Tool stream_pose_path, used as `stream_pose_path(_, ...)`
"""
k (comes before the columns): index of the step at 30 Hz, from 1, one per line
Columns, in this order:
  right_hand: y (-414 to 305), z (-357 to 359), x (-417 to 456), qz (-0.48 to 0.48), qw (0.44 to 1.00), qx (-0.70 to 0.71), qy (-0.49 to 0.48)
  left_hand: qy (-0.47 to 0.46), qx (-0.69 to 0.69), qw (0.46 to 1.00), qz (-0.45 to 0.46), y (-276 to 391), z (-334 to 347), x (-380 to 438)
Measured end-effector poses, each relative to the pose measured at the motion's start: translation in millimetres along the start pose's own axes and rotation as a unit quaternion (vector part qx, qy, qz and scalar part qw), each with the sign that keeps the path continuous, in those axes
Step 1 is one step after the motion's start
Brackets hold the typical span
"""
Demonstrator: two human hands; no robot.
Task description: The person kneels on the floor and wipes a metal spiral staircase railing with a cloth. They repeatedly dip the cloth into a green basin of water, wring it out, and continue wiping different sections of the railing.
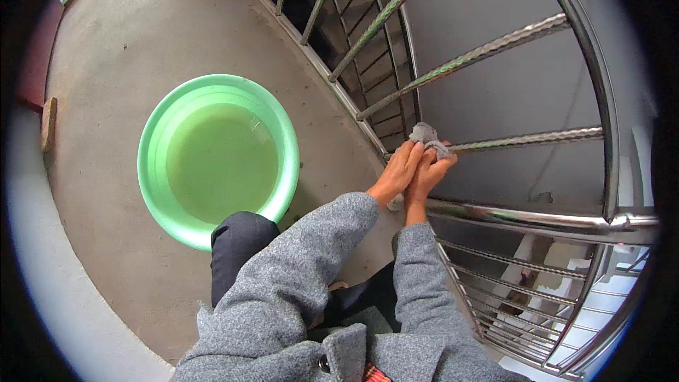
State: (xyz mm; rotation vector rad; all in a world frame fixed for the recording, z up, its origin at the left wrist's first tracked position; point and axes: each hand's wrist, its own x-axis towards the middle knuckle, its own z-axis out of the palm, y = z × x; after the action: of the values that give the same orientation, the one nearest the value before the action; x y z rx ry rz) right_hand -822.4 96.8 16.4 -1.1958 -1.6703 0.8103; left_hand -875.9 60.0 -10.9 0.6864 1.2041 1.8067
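Observation:
A crumpled grey cloth point(427, 135) is wrapped against a twisted metal baluster point(509, 142) of the stair railing. My left hand point(398, 170) and my right hand point(428, 176) press together on the cloth near the lower end of that bar. The fingertips are partly hidden in the cloth's folds. To the left of my hands, a round green plastic basin point(151, 170) stands on the floor. Cloudy water point(220, 164) fills its lower part.
The shiny metal handrail point(599, 85) curves along the right, and a thick metal post point(509, 217) lies just right of my wrists. Stairs point(366, 32) descend beyond the balusters. A piece of wood point(49, 124) leans at the left wall on the concrete floor point(116, 276).

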Motion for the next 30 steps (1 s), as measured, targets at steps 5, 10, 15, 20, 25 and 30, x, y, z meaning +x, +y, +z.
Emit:
stream_pose_path(5, 77, -3, -22, 0.097, 0.986, -0.063, -0.119, -0.012, -0.032, 0.994, -0.102, -27, -16, -21)
stream_pose_path(10, 76, 8, -27, 0.265, 0.914, -0.209, -0.224, 0.009, -0.089, 0.976, -0.199, -64, -47, -22)
stream_pose_path(15, 42, 46, -40, 0.059, 0.979, -0.145, -0.134, 0.100, -0.253, 0.935, -0.228, -64, -88, -1)
stream_pose_path(20, 42, 75, 22, -0.192, 0.957, -0.209, -0.058, 0.080, -0.272, 0.944, -0.168, -14, -78, 11)
stream_pose_path(25, 73, 79, 3, -0.190, 0.730, -0.553, -0.354, 0.035, -0.250, 0.942, -0.219, -62, -109, -12)
stream_pose_path(30, 40, 49, -4, -0.296, 0.561, -0.608, -0.478, 0.060, -0.275, 0.899, -0.335, -45, -93, -16)
